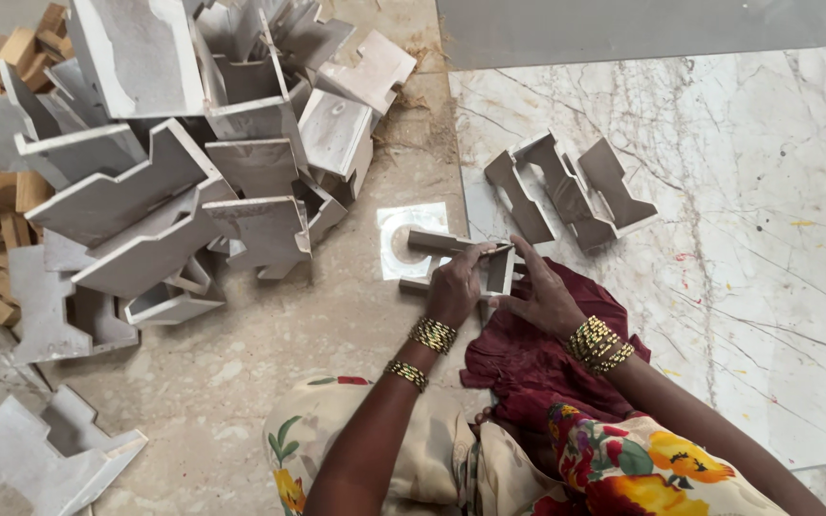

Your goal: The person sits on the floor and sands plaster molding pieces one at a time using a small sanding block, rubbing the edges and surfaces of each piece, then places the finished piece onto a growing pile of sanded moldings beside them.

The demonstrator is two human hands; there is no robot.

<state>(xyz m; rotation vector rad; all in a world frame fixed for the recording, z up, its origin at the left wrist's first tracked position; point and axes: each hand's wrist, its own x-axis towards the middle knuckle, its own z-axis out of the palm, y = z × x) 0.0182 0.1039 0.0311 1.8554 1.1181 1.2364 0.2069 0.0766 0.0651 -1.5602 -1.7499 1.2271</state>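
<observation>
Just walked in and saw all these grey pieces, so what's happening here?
A person sits on the floor, both hands on a small grey bracket. The left hand grips it; the right hand steadies it over a maroon cloth. A big pile of brackets lies at the left, a few brackets on the marble slab.
</observation>
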